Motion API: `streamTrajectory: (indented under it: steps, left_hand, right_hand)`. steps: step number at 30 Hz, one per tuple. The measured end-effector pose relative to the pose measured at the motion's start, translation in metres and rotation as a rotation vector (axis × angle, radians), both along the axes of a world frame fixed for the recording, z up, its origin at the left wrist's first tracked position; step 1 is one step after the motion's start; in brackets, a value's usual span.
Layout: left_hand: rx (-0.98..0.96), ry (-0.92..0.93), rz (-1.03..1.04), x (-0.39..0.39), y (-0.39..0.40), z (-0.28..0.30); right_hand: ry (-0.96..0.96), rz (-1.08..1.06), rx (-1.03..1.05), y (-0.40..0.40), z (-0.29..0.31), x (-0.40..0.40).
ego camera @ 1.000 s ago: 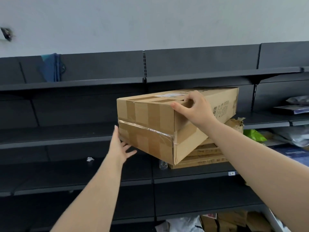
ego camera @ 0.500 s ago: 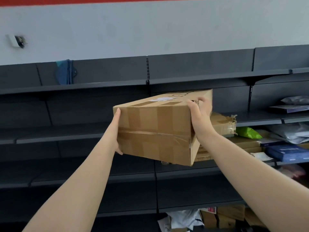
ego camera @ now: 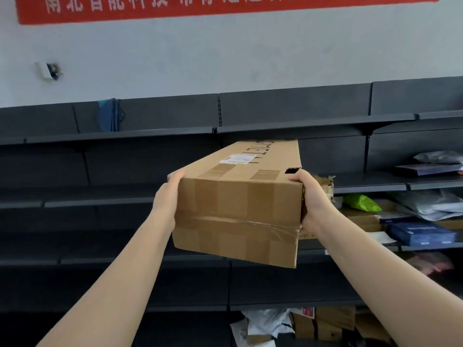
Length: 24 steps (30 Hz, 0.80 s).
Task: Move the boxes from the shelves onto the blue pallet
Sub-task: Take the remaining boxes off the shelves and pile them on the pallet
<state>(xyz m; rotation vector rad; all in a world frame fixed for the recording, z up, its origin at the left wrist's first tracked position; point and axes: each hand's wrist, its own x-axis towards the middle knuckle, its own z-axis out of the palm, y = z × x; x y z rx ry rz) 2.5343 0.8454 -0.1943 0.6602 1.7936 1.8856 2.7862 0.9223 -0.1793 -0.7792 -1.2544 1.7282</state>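
Both hands clamp a long cardboard box [ego camera: 238, 211] at centre, the left hand [ego camera: 167, 196] curled over its 9 o'clock edge, the right hand [ego camera: 310, 196] gripping its 3 o'clock edge, with bare dark shelves [ego camera: 100, 204] toward 9 o'clock.

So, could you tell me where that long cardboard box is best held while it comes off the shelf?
By the near end, from both sides. The long cardboard box points away and is narrow, so the left hand and right hand clamp its opposite side faces there, probably the steadiest hold.
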Motion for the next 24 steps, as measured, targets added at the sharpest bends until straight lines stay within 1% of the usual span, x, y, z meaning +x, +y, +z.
streamTrajectory:
  steps: [5, 10, 15, 20, 24]
  left_hand:
    - [0.064, 0.054, 0.137, 0.033, -0.068, -0.019]
    - [0.069, -0.025, 0.283, 0.066, -0.145, -0.05]
    - [0.108, -0.105, 0.419, 0.09, -0.219, -0.079]
    - [0.119, -0.082, 0.629, 0.1, -0.309, -0.094]
    - [0.139, -0.134, 0.788, 0.108, -0.399, -0.107]
  right_hand:
    - [0.06, 0.118, -0.023, -0.031, -0.025, 0.013]
    - [0.078, 0.224, -0.044, -0.08, -0.054, 0.012]
    - [0.075, 0.341, 0.035, -0.128, -0.068, 0.007]
    - [0.083, 0.503, 0.048, -0.194, -0.086, -0.011]
    - [0.075, 0.667, 0.007, -0.258, -0.099, -0.034]
